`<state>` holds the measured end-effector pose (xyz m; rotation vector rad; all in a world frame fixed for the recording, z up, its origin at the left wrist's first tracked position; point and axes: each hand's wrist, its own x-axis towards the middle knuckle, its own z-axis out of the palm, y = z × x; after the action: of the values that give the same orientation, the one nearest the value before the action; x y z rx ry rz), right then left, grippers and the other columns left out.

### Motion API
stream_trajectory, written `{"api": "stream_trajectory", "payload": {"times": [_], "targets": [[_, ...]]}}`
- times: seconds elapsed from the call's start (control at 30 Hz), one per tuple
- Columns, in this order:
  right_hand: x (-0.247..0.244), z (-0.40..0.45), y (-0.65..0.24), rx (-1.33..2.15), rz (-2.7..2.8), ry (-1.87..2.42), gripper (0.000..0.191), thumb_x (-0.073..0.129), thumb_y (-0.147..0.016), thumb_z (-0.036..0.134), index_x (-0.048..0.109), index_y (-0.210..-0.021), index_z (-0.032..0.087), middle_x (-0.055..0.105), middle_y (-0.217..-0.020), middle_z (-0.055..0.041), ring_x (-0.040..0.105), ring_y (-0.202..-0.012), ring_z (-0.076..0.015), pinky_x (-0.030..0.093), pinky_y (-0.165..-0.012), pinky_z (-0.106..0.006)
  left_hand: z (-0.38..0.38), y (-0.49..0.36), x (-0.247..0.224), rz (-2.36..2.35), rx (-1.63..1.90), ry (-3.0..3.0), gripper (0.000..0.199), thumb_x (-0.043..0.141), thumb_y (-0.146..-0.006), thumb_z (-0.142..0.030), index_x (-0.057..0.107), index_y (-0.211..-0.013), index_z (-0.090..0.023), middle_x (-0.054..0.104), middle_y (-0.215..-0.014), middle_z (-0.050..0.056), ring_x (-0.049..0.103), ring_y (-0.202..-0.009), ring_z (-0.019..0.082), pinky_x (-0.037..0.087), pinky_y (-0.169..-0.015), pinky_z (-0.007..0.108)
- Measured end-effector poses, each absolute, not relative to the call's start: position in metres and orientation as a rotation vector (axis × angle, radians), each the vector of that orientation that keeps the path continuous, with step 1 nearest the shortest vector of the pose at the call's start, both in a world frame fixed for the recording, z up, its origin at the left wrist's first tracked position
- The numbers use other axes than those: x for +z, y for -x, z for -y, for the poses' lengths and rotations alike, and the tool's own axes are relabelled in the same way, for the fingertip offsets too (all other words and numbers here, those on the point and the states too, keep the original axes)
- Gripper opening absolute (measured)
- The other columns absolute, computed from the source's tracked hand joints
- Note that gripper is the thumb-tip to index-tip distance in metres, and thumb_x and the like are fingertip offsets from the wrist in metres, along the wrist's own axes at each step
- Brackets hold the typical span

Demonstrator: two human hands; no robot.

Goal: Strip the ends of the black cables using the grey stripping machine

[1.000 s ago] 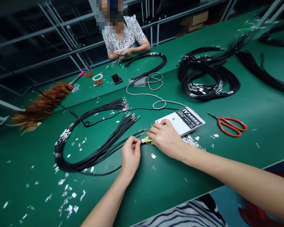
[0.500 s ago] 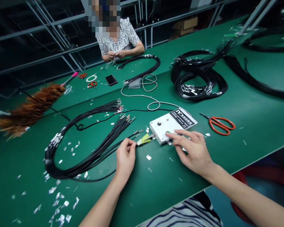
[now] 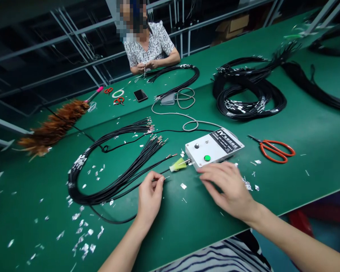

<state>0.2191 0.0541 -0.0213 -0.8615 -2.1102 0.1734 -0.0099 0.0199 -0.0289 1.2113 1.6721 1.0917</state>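
While left hand (image 3: 150, 194) pinches black cable (image 3: 116, 222) near tip, just before yellow-green nozzle (image 3: 178, 165), right hand (image 3: 228, 189) loosely spread by white box (image 3: 215, 148). Cable looks light, springy; best held behind tip.

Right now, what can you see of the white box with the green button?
The white box lies flat, face up, on the green tabletop and looks hard-cased. On its face are a round, bright green button, a dark knob, a small metal switch and a black label marked JY. From its left end, a metal shaft leads to a yellow-green, funnel-like tip. The right hand is at its near edge; I cannot tell whether they touch.
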Motion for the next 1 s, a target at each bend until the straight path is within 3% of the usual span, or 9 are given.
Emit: {"api": "stream_trajectory", "payload": {"times": [0.17,0.37,0.53,0.63,1.0], "targets": [[-0.025,-0.049,-0.176,0.301,2.212,0.842,0.017,0.049,-0.101,0.023,0.065,-0.102,0.016,0.072,-0.097,-0.0065,0.062,-0.088,-0.0199,0.040,-0.074,-0.032,-0.010,-0.001,-0.019,-1.633,1.078,-1.247,0.020,0.056,-0.084,-0.037,0.054,-0.076,-0.018,0.046,-0.061,-0.004,0.040,-0.051,0.010,0.031,-0.046,0.021],[-0.021,-0.065,-0.167,0.128,2.360,0.733,0.029,0.048,-0.102,0.021,0.067,-0.080,0.020,0.068,-0.078,-0.0005,0.058,-0.076,-0.0165,0.029,-0.067,-0.033,-0.007,-0.002,-0.017,-1.587,1.075,-1.315,0.021,0.055,-0.087,-0.034,0.055,-0.073,-0.018,0.048,-0.063,-0.003,0.043,-0.055,0.010,0.032,-0.049,0.021],[-0.014,-0.087,-0.178,-0.038,2.432,0.912,0.006,0.062,-0.094,0.019,0.068,-0.095,0.017,0.072,-0.102,-0.0048,0.059,-0.094,-0.0209,0.030,-0.075,-0.034,-0.015,0.002,-0.021,-1.611,1.103,-1.254,0.019,0.055,-0.085,-0.034,0.053,-0.073,-0.019,0.045,-0.060,-0.005,0.040,-0.050,0.009,0.031,-0.047,0.020],[-0.008,-0.103,-0.175,-0.072,2.624,0.960,0.015,0.070,-0.088,0.018,0.067,-0.103,0.017,0.070,-0.115,-0.0067,0.055,-0.106,-0.0237,0.028,-0.083,-0.036,-0.022,0.003,-0.025,-1.612,1.116,-1.252,0.020,0.055,-0.084,-0.035,0.051,-0.072,-0.019,0.043,-0.060,-0.005,0.039,-0.049,0.009,0.030,-0.046,0.020],[0.001,-0.125,-0.164,-0.011,2.840,1.012,0.008,0.073,-0.085,0.021,0.067,-0.082,0.017,0.070,-0.085,-0.0041,0.054,-0.095,-0.0223,0.023,-0.076,-0.036,-0.035,0.003,-0.030,-1.653,1.174,-1.304,0.020,0.056,-0.083,-0.036,0.052,-0.072,-0.020,0.048,-0.059,-0.004,0.045,-0.049,0.010,0.034,-0.046,0.020]]}}
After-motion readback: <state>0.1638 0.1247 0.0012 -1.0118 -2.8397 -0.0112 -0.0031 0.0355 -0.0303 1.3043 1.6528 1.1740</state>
